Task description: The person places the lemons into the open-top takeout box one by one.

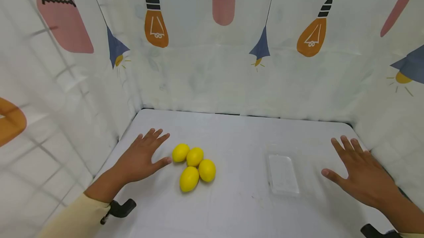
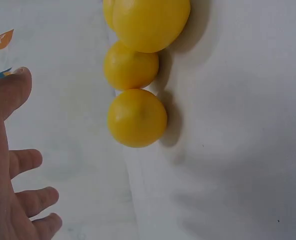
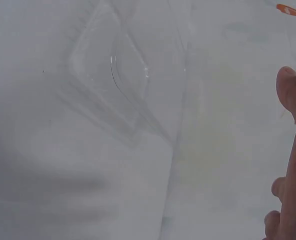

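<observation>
Several yellow lemons (image 1: 189,179) lie in a tight cluster on the white table, left of the middle. My left hand (image 1: 140,157) hovers just left of them, fingers spread and holding nothing; its thumb tip comes near the cluster in the head view. In the left wrist view a round lemon (image 2: 137,118) lies nearest the table's far edge, with the spread fingers off to the side. A clear plastic container (image 1: 283,173) rests on the right half of the table. To the right of it, my right hand (image 1: 361,173) is held above the tabletop with fingers extended, holding nothing.
The white table (image 1: 238,212) has a dark-edged rim at its back. White curtains (image 1: 212,79) printed with lamps and bulbs enclose it at the back and both sides. A black strap mount (image 1: 122,208) sits on the left wrist.
</observation>
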`<state>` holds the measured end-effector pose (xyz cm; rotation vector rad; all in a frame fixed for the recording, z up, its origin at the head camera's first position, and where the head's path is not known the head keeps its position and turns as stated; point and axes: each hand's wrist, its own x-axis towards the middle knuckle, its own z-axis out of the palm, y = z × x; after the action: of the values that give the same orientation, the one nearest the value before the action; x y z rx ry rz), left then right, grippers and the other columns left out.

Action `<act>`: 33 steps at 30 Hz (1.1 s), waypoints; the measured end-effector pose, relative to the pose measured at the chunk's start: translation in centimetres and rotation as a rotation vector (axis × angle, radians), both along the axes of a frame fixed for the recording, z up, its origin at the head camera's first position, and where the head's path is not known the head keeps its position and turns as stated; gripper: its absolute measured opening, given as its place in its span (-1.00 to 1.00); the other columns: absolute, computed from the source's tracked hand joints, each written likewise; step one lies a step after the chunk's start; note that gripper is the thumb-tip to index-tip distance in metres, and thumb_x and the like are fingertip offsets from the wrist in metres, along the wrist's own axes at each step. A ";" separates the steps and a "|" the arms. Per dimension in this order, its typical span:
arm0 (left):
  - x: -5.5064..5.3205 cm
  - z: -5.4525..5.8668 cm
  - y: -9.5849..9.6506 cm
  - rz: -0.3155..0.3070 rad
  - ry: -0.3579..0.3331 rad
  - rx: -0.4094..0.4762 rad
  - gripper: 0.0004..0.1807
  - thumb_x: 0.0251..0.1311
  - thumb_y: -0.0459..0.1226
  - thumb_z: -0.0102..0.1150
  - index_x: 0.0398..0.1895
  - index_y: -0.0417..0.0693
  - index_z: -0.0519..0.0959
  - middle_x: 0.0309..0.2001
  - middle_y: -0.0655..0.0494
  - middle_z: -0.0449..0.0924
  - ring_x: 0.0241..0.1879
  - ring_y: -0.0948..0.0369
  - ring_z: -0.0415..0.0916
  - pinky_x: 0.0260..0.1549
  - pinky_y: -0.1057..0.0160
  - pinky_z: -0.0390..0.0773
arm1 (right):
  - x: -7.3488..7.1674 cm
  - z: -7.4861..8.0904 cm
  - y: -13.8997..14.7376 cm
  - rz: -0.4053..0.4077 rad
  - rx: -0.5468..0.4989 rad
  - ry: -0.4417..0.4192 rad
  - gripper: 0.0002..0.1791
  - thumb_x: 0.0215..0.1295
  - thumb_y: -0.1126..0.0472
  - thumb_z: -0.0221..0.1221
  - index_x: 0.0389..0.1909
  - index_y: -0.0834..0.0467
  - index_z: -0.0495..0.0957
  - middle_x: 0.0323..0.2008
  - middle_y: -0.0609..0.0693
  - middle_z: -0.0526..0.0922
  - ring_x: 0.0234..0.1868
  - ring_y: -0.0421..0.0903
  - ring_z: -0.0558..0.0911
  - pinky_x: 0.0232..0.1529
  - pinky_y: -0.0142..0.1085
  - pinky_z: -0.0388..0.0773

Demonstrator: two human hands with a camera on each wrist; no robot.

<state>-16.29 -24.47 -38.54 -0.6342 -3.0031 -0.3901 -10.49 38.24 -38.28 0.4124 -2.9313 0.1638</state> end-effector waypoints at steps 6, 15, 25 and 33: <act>-0.5 -1.2 0.0 -0.008 -0.010 0.010 -0.08 0.34 0.33 0.06 0.59 0.03 0.22 0.55 -0.20 0.13 0.54 -0.23 -0.05 0.44 -0.35 -0.09 | -0.1 -1.2 -0.7 0.015 -0.021 -0.015 0.10 0.43 -0.25 0.17 0.67 0.06 -0.29 0.64 0.19 -0.32 0.60 0.15 -0.43 0.50 0.04 -0.63; -1.2 -3.0 0.2 -0.036 0.009 0.025 -0.19 0.34 0.06 0.29 0.56 -0.02 0.27 0.48 -0.20 0.27 0.43 -0.19 0.25 0.37 -0.33 0.18 | 0.2 -2.8 -1.6 0.000 -0.054 -0.070 0.11 0.42 -0.30 0.15 0.67 0.06 -0.29 0.63 0.24 -0.23 0.61 0.17 -0.37 0.50 -0.07 -0.66; -2.3 -4.9 0.8 -0.049 -0.017 0.079 -0.23 0.33 -0.06 0.34 0.55 0.01 0.29 0.47 -0.15 0.31 0.42 -0.17 0.27 0.35 -0.27 0.27 | 1.0 -4.8 -2.6 0.007 -0.143 -0.136 0.07 0.41 -0.30 0.17 0.67 0.05 -0.19 0.62 0.22 -0.09 0.61 0.24 -0.17 0.55 0.13 -0.33; -2.4 -5.2 1.3 -0.048 -0.044 0.093 -0.27 0.33 -0.09 0.34 0.53 0.04 0.33 0.48 -0.13 0.31 0.43 -0.16 0.26 0.36 -0.27 0.27 | 1.2 -5.8 -3.5 0.002 -0.171 -0.174 0.10 0.36 -0.34 0.20 0.67 0.02 -0.16 0.62 0.17 -0.05 0.60 0.25 -0.09 0.49 0.27 -0.11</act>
<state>-18.67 -23.15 -43.76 -0.6993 -2.9943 -0.5501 -9.31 34.78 -44.04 0.3932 -3.0524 0.4699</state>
